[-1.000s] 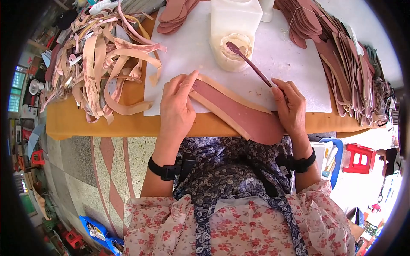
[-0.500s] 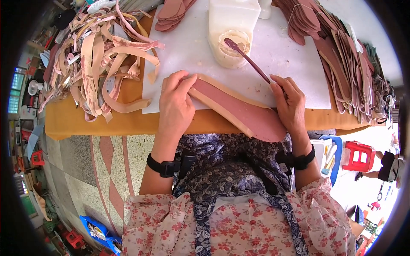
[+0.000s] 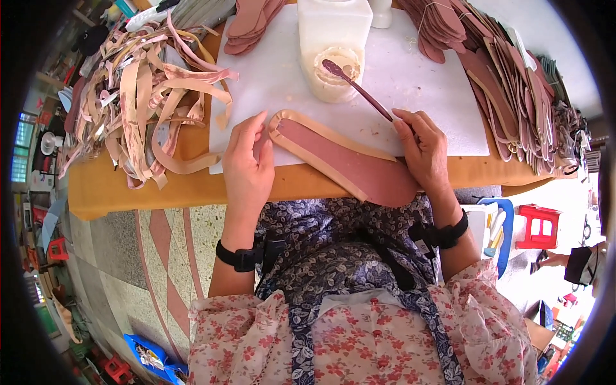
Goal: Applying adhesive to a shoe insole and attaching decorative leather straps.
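— Where are the hands?

— The left hand (image 3: 247,160) lies flat, fingers pressing the rounded end of the long reddish-brown insole piece (image 3: 346,160), on its tan border. The right hand (image 3: 420,147) grips a thin brush (image 3: 356,86) (its tip rests in the tub of glue (image 3: 333,70)).

— And the piece itself?

— Between both hands, slanting across the white board (image 3: 436,96), its far end overhanging the table edge (image 3: 128,192) beneath the right hand.
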`<action>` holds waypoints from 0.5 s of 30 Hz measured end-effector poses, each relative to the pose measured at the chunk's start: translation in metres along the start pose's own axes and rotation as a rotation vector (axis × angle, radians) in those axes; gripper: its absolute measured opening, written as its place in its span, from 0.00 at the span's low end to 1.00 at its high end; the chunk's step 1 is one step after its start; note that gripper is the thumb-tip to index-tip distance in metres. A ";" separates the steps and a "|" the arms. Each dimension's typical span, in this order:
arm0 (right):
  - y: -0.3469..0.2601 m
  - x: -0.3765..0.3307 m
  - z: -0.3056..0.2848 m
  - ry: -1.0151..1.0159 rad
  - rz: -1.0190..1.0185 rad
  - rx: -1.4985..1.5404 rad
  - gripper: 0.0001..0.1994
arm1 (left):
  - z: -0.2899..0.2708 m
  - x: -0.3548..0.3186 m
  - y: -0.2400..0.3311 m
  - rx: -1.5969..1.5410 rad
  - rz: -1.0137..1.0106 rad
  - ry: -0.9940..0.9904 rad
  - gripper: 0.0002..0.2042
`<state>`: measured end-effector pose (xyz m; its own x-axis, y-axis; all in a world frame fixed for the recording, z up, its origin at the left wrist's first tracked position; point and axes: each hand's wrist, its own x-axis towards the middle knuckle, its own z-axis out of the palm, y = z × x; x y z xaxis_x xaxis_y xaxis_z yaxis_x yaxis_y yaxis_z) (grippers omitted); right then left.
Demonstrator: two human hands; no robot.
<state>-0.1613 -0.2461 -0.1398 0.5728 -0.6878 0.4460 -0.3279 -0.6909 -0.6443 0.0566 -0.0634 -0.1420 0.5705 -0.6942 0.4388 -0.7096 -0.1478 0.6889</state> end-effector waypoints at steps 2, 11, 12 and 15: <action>0.000 0.000 0.000 -0.005 0.008 0.001 0.09 | -0.002 -0.005 0.001 0.022 0.009 0.002 0.20; 0.000 0.000 0.000 -0.008 -0.005 -0.005 0.09 | 0.001 -0.020 0.000 0.168 0.141 0.037 0.18; -0.002 0.000 -0.001 -0.012 0.001 -0.007 0.09 | 0.001 -0.020 0.001 0.184 0.157 0.031 0.18; -0.001 0.000 -0.001 -0.014 0.004 -0.008 0.09 | 0.002 -0.020 0.002 0.202 0.171 0.007 0.19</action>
<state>-0.1621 -0.2453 -0.1381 0.5817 -0.6873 0.4350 -0.3364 -0.6902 -0.6407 0.0432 -0.0511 -0.1503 0.4375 -0.7164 0.5435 -0.8639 -0.1670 0.4752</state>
